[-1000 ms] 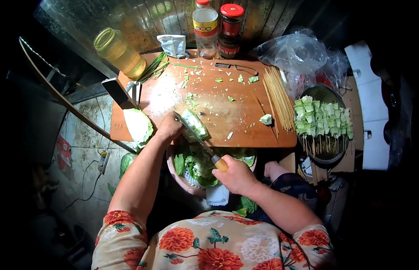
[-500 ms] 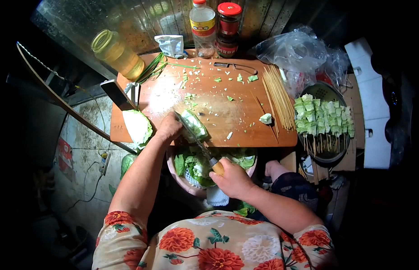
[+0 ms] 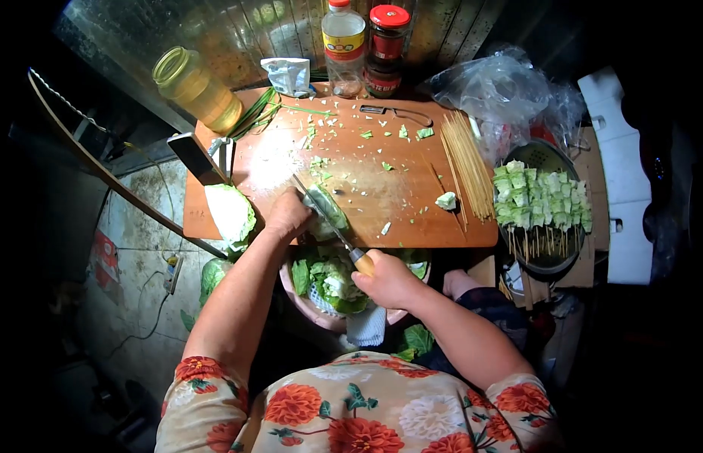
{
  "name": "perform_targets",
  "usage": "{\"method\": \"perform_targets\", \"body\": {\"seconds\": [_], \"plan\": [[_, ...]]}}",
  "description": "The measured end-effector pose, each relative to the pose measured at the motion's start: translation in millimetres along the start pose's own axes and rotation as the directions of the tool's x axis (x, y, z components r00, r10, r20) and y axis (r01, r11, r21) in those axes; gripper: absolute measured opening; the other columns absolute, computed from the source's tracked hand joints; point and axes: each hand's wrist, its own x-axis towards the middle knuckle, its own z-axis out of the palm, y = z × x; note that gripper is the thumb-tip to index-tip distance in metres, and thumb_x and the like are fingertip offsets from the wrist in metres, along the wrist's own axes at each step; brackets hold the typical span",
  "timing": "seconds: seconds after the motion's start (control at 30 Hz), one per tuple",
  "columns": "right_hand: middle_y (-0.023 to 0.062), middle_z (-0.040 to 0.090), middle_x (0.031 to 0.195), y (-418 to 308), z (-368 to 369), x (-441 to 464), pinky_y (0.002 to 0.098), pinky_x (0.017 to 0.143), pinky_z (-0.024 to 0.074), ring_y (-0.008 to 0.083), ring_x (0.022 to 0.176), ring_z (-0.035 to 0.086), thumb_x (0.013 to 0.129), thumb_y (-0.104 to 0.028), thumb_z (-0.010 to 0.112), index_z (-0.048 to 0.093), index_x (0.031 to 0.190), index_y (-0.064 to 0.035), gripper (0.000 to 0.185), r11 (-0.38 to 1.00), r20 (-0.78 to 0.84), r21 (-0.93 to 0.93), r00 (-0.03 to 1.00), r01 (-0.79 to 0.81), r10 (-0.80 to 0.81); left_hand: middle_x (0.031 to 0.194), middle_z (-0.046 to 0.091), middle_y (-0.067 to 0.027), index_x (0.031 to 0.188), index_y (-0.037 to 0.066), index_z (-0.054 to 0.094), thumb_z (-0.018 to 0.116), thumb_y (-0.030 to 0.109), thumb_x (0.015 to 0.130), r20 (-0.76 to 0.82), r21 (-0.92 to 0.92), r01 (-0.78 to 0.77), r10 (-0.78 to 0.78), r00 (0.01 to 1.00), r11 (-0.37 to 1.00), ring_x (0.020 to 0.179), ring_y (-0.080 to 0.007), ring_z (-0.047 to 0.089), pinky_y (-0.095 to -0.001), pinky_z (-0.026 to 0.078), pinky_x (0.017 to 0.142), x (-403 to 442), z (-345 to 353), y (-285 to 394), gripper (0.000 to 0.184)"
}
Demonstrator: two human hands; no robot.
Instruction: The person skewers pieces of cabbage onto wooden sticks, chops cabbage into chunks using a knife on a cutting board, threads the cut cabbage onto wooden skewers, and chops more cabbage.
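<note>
My right hand (image 3: 387, 279) is closed round the wooden handle of a knife (image 3: 338, 230). The thin blade slants up and left across a piece of green cabbage (image 3: 329, 211) at the near edge of the wooden board (image 3: 261, 219). My left hand (image 3: 289, 213) grips the left side of that cabbage, its fingertips partly hidden. Left of my left hand lies a larger cut cabbage wedge (image 3: 230, 213). Under the board's edge, a pink basin (image 3: 332, 323) holds cabbage leaves and chunks.
Bamboo skewers (image 3: 468, 166) and a peeler (image 3: 397, 114) lie on the board among cabbage scraps. Skewered cabbage (image 3: 540, 195) rests on a dark tray at right. A yellow jar (image 3: 196, 90), a bottle (image 3: 344, 49) and red-lidded jars (image 3: 387, 45) stand at the back.
My right hand and the knife have moved forward, away from my body, so the blade's tip now shows past the cabbage. My left hand stays nearly in place.
</note>
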Motion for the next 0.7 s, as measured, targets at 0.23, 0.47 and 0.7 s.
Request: {"method": "perform_targets", "body": {"seconds": [0.23,0.47,0.7], "plan": [[0.0244,0.063,0.090,-1.9,33.2,29.0,0.0471,0.076,0.0480,0.0416,0.086,0.061,0.082,-0.031,0.060,0.052,0.101,-0.0003,0.037,0.999,-0.165,0.046,0.986,0.010,-0.002,0.099,0.064,-0.0246,0.111,-0.004,0.053,0.068,0.013,0.071,0.060,-0.100,0.052,-0.046,0.997,0.994,0.096,-0.0351,0.063,-0.0397,0.050,0.084,-15.6,-8.4,8.3,0.046],[0.0233,0.063,0.089,0.3,21.4,25.9,0.0456,0.074,0.0488,0.0404,0.084,0.061,0.080,-0.031,0.062,0.055,0.099,-0.0007,0.036,0.999,-0.210,0.005,0.977,0.043,-0.040,0.111,0.060,-0.0245,0.121,-0.001,0.050,0.069,0.019,0.075,-0.108,0.080,0.022,-0.013,0.994,0.997,0.103,-0.0391,0.058,-0.0401,0.047,0.089,-14.3,-33.6,-1.0,0.054],[0.0216,0.064,0.086,-14.8,-13.0,3.0,0.0412,0.073,0.0492,0.0368,0.082,0.063,0.078,-0.030,0.066,0.058,0.097,0.0001,0.037,0.983,-0.245,0.166,0.969,0.083,-0.040,0.118,0.055,-0.0134,0.104,0.009,0.060,0.060,0.009,0.071,-0.206,0.482,-0.538,0.687,0.697,0.691,0.124,-0.0335,0.043,-0.0401,0.037,0.101,-14.2,5.5,10.5,0.033]]}}
